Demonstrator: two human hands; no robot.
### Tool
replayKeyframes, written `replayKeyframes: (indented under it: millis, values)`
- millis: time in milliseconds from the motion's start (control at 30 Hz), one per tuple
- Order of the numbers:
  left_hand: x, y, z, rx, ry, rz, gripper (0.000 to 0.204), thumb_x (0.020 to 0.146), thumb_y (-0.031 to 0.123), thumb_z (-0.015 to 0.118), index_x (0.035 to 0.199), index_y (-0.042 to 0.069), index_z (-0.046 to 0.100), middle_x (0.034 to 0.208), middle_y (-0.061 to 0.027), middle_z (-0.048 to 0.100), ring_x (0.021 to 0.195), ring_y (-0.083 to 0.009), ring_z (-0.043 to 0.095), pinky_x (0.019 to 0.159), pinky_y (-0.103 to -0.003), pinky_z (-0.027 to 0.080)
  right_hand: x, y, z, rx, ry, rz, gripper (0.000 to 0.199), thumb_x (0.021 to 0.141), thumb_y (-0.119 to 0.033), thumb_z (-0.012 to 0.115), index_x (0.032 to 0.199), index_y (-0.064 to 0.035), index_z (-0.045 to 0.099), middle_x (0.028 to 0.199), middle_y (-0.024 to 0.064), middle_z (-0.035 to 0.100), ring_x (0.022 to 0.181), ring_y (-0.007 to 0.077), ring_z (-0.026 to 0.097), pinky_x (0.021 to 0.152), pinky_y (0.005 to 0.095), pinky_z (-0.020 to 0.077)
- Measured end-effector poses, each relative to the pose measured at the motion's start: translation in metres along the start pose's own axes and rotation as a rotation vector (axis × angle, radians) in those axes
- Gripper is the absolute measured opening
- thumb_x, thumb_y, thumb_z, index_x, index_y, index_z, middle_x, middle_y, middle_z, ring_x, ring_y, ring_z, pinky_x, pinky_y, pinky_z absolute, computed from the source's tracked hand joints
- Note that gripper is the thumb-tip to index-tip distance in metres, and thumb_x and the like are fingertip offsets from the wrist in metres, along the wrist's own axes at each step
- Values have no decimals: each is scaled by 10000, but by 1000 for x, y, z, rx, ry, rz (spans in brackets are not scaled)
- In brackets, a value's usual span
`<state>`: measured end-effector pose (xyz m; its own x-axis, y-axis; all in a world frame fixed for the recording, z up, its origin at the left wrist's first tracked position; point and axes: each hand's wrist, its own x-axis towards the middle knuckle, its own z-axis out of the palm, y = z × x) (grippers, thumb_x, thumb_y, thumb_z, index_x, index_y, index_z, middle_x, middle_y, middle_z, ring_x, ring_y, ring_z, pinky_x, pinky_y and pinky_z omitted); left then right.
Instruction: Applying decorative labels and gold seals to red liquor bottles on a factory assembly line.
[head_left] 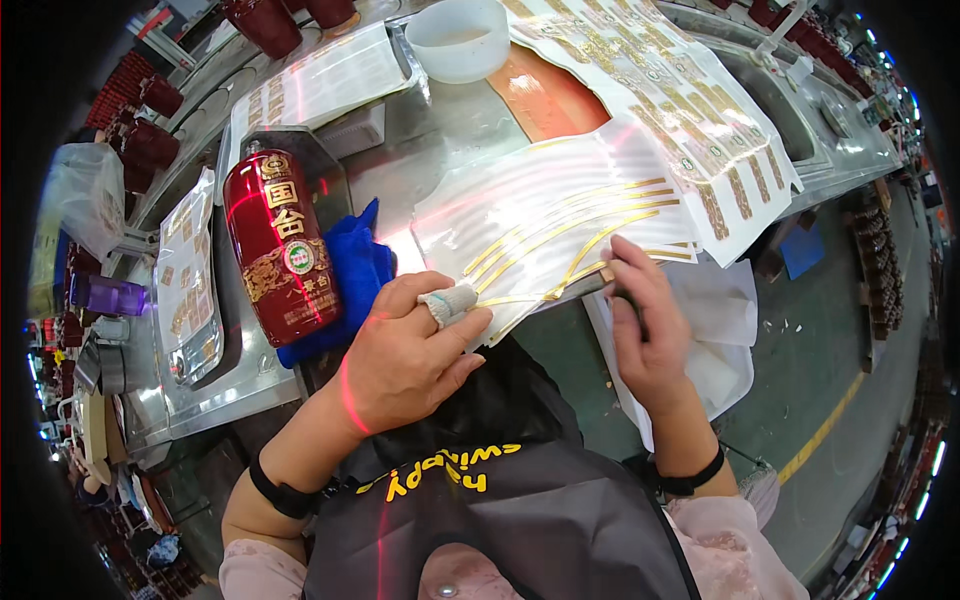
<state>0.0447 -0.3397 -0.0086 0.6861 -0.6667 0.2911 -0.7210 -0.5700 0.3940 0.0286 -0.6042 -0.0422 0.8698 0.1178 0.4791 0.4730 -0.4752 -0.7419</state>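
My left hand (415,345) is at the near left edge of a stack of white sheets (450,220), fingers bent and closed at the end of a thin gold strip (515,299). A pale wrap (448,303) covers one of its fingers. The strip runs right and bends upward, partly lifted over the table edge. More curved gold strips (570,222) lie on the top sheet. Close to the sheet's right end, my right hand (648,322) has its fingers curled together; what sits between them is too small to make out. A dark red bottle (285,250) with gold decoration leans left of my hands.
Blue cloth (362,265) lies beside the bottle. Sheets of gold decals (690,110) spread at the back right, near a sink (770,90). A translucent white bowl (458,40) stands at the back. More decal sheets (185,260) lie at left. White paper (715,320) hangs below the table edge.
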Motion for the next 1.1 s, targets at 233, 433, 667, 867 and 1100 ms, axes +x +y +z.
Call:
replayKeyframes:
  millis: [233,433,667,867,1100]
  values:
    - [2,1,1,40,-79,1,384,712,147,752,1071,49,659,1105,-131,634,1095,-358,531,947,-427,427,-29,1,1,689,-114,779,231,945,-95,515,1156,-15,469,982,163,647,811,191,666,706,321,565]
    - [8,-2,-3,-39,-44,2,280,727,129,744,983,49,664,1075,-130,633,1075,-362,539,927,-426,436,-24,7,11,813,-82,774,230,944,-105,524,1150,-17,472,970,146,645,803,187,663,706,331,578]
    - [35,-7,5,-139,-20,-1,160,793,89,692,941,42,656,1016,-134,626,1017,-347,544,893,-412,447,-15,2,15,810,-73,778,211,951,-100,517,1136,-7,474,947,132,640,783,178,658,683,323,579]
    - [53,-9,19,-183,-5,-28,139,809,69,660,945,40,658,992,-147,619,999,-347,530,885,-415,441,-11,3,16,702,-112,796,203,953,-104,513,1128,-7,481,936,118,637,742,168,652,650,303,570]
    - [58,-16,30,-234,-34,-68,162,834,77,626,992,46,649,984,-159,610,987,-341,498,894,-418,412,-4,0,15,694,-114,762,199,958,-109,516,1128,-14,477,948,104,634,749,159,650,645,296,567]
